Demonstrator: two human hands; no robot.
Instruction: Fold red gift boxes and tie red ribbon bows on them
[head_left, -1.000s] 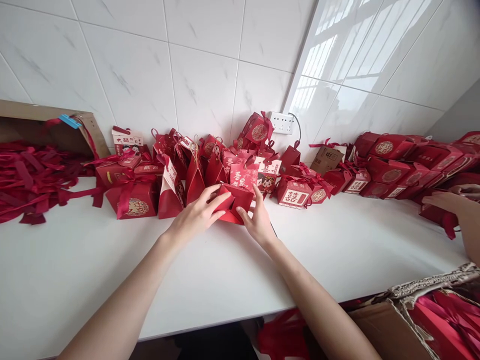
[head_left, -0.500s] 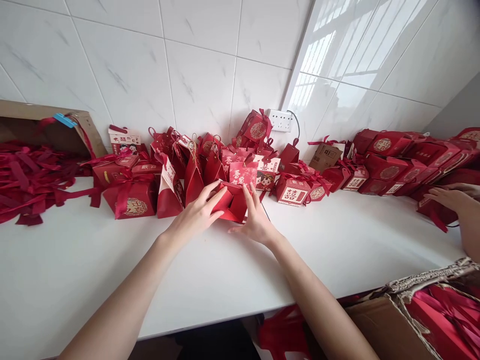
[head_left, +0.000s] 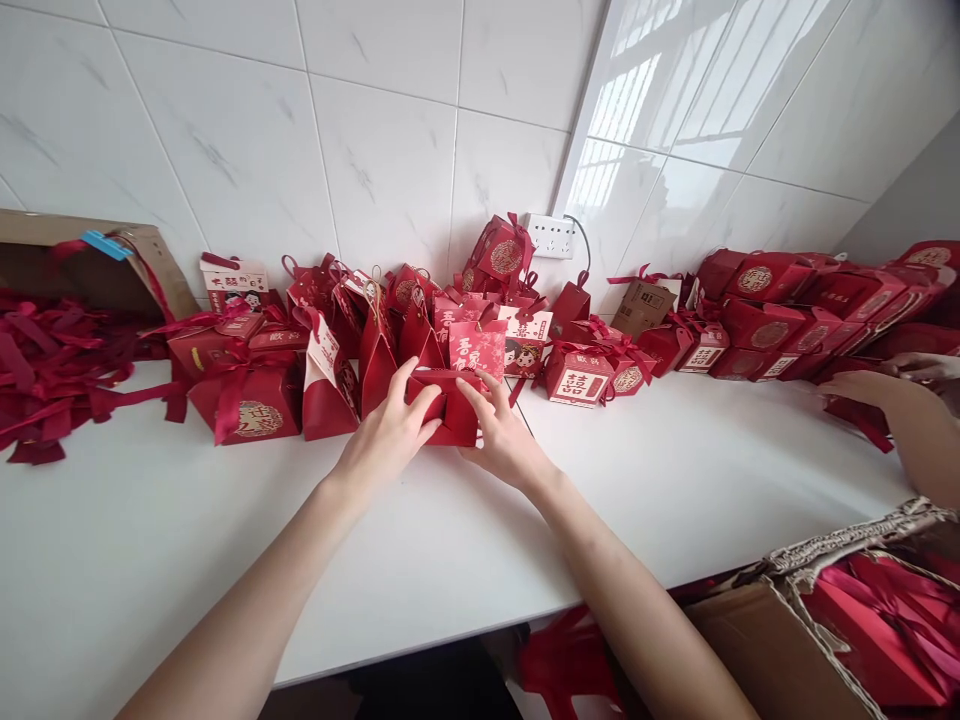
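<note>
Left hand half-curled, gripping left side of open, folded red paper box. Right hand resting partly spread, fingertips touching box's upper right edge; whether gripping, cannot tell. Box sitting between both hands. Red tent-shaped paper boxes standing just beyond left hand. Step in hand, as judged: hands working box's panels. Next move seemingly calling for steady left grip, light right-finger pressure, avoiding creasing.

Red box, grey-veined white tiles
</note>
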